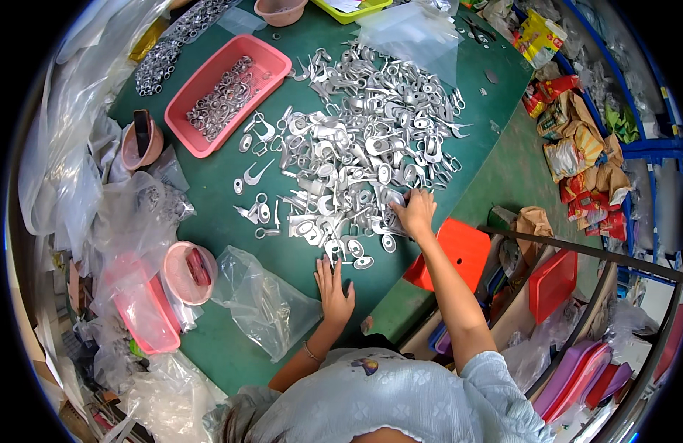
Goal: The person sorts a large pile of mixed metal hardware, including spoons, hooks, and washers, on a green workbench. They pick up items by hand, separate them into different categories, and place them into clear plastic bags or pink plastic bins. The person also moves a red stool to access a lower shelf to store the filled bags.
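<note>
A large heap of silver metal parts (356,140), with hooks, rings and oval pieces, spreads over the green table (230,221). At the heap's near right edge my right hand (416,212) has its fingers curled around a silver metal part (393,198), partly hidden by them. My left hand (335,293) lies flat by the near edge of the heap, fingers stretched out, holding nothing. Just beyond its fingertips are a few loose oval pieces (363,262). Several more hooks and ovals lie apart on the heap's left side.
A pink tray (180,88) of small metal rings stands at the far left. Clear plastic bags (264,299) lie left of my left hand, near a pink bowl (180,255) holding a dark red object. A red stool (459,255) stands beside my right forearm, with shelves further right.
</note>
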### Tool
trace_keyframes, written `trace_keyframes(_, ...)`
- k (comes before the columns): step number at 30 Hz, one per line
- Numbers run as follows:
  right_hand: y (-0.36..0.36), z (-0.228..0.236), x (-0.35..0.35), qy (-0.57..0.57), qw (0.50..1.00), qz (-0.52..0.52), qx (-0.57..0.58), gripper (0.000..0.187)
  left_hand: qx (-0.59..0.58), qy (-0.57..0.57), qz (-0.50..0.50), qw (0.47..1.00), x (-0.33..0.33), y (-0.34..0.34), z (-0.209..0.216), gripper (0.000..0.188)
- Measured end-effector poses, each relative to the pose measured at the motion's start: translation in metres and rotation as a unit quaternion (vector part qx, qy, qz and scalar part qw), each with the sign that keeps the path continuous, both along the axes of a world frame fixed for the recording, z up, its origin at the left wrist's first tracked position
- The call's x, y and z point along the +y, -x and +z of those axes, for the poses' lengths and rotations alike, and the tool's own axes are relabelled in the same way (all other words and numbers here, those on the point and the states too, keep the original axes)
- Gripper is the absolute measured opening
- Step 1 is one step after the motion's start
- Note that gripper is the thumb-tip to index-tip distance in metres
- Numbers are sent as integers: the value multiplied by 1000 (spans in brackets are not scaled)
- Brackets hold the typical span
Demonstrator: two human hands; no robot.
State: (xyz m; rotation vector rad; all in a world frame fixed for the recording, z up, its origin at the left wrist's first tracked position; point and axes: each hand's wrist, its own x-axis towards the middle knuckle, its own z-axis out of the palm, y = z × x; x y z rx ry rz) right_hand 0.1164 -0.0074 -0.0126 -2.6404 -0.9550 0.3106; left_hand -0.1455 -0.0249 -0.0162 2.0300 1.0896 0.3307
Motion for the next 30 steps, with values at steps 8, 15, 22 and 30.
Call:
trace_keyframes(8, 20, 9, -6, -139, 979, -81, 122, 30, -47, -16, 35, 998, -1, 2, 3, 53)
trace_keyframes(15, 14, 12, -25, -336, 894, -179, 237, 28, -90, -15, 55, 994, -5, 3, 8, 51)
trace_keyframes(22, 42, 58, -58, -521, 751, -167, 371, 34, -231, 172, 76, 955, -18, -13, 45, 54)
trace_keyframes(30, 99, 143, -138, -487, 725, -144, 465, 33, -386, 439, 1, 811, -37, -48, 126, 54)
